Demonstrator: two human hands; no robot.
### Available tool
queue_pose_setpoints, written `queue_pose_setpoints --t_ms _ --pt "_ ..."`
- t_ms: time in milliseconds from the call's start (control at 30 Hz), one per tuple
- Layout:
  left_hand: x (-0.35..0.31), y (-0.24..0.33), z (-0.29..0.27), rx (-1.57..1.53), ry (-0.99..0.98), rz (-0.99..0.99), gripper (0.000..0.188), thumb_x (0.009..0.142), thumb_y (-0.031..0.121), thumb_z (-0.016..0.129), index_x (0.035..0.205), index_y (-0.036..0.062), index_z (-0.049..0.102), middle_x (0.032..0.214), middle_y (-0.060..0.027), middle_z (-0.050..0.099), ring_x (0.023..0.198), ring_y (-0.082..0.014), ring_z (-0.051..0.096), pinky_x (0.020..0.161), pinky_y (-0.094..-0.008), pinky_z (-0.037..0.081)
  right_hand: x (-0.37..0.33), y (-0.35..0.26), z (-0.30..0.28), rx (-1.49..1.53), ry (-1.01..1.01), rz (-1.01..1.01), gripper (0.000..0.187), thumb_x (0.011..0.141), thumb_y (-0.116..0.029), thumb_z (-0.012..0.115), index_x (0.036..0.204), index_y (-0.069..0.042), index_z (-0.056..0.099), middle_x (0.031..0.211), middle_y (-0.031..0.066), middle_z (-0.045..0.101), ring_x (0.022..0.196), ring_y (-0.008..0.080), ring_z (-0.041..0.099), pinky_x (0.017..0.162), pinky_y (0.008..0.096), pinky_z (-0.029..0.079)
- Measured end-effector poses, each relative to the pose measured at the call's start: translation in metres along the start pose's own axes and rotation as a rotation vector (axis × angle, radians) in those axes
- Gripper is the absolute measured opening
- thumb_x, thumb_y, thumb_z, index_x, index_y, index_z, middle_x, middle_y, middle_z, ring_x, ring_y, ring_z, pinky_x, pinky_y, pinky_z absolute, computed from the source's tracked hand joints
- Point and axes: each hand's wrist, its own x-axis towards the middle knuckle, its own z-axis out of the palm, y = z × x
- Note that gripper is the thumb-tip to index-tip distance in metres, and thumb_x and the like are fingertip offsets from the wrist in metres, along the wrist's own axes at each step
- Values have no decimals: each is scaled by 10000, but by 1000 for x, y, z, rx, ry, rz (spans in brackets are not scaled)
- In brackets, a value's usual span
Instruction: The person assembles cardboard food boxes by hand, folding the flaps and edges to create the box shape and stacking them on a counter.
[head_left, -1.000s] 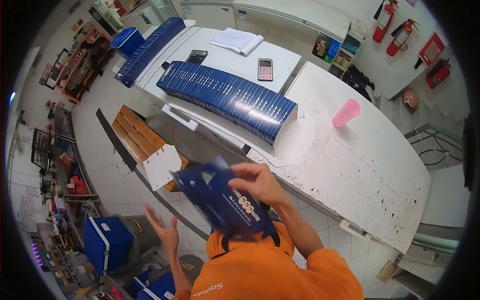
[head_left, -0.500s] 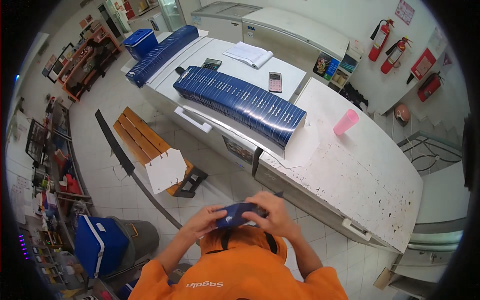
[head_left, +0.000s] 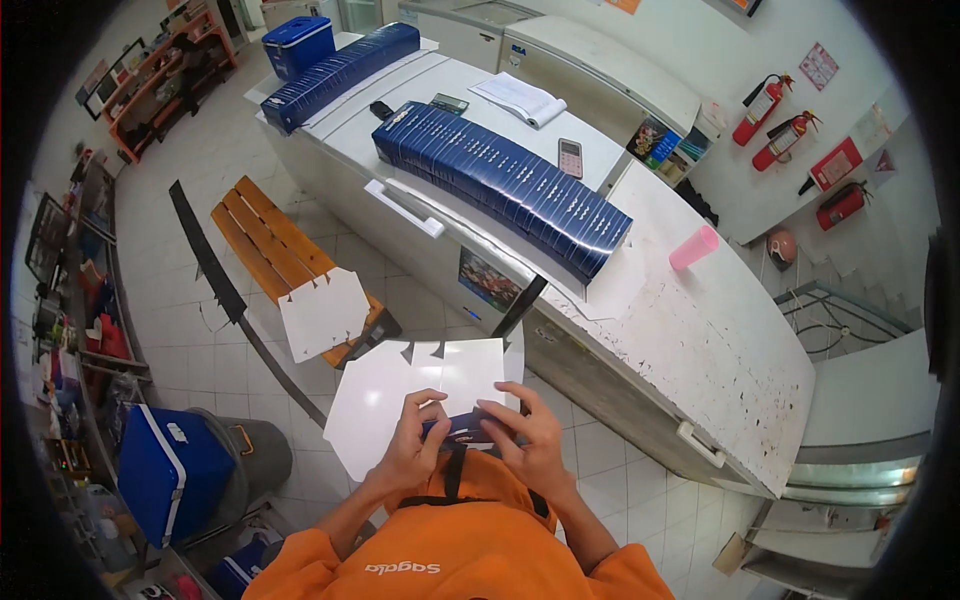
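Close in front of my body I hold an unfolded cardboard carton blank (head_left: 380, 405). White, notched panels of it spread out away from me, and its near edge shows dark blue. My left hand (head_left: 413, 437) pinches the blue edge at its left part. At the right part, the thumb and fingers of my right hand (head_left: 527, 437) close on the same edge. Beyond, a long row of tightly packed dark blue folded cartons (head_left: 505, 185) lies on a white chest freezer (head_left: 340, 195).
A second blue row (head_left: 345, 75), a blue cooler (head_left: 298, 45), a notebook (head_left: 517, 98), a calculator (head_left: 570, 158) and a pink cup (head_left: 693, 247) stand across the white tops. At left are a wooden bench (head_left: 265, 235) bearing a white sheet (head_left: 325, 315), and another blue cooler (head_left: 175, 475).
The blue piece in my hands now shows wide white panels opened away from me. My right hand has come lower, and my left hand has shifted slightly right. The view has tilted a little.
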Motion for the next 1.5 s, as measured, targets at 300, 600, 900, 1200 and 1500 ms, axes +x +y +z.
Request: queue_pose_setpoints --t_ms 300,600,900,1200,1500 --pt "-35 -10 -21 139 -327 61 519 933 54 695 1377 -34 441 907 -120 686 811 -211 700 757 -295 559 7 22 7 653 458 637 757 905 -53 669 1563 -28 295 1436 158 523 1214 234 578 996 353 498" --pt "47 12 -3 349 359 138 364 953 131 714 1251 -5 555 770 -58 696 646 -150 668 614 -269 516 -2 -5 4 277 146 276 329 1018 -57 531 1330 37 580 1250 153 679 1134 237 652 962 339 500" --pt "31 22 30 -908 348 -251 221 1065 152 555 1244 22 557 1190 -72 652 1019 -133 658 834 -319 575 -3 -11 5 26 292 -227 305 1027 -198 571 1238 -2 673 1233 169 688 1117 330 674 962 426 542" --pt "25 11 45 -1180 244 -402 273 1089 260 503 1291 79 536 1166 -60 658 1030 -146 662 838 -258 559 -4 -4 15 -396 248 -279 398 783 -146 824 1155 -36 731 1214 118 697 1106 382 652 1006 472 529" --pt "1 20 12 -422 59 -397 408 1069 134 529 1448 -15 500 1216 -113 678 992 -158 683 855 -283 580 -3 6 15 -11 395 88 390 1011 -176 585 1351 17 584 1071 158 582 991 281 605 825 395 526"
